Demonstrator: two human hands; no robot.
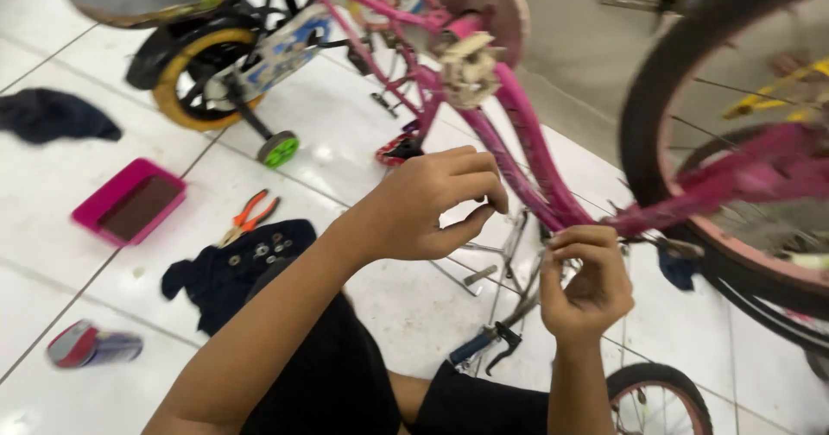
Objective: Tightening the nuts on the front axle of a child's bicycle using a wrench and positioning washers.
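A pink child's bicycle frame [518, 133] stands tilted in front of me on a white tiled floor. My left hand [427, 206] hovers beside the frame's lower tubes with its fingers curled and pinched together; what it pinches is too small to tell. My right hand [587, 284] is closed just below where the pink tubes meet near the rear wheel [717, 133], fingers pinched on a small metal part there. The handlebar with a black brake lever [492, 344] lies on the floor below my hands.
A dark cloth [229, 275] holding several small metal parts lies left of my arm, orange-handled pliers [246, 217] beside it. A pink tray [129, 202], a grey-red shoe [91, 346] and another dark cloth [52, 116] lie further left. A yellow-rimmed wheel [203, 77] and green training wheel [278, 148] stand behind.
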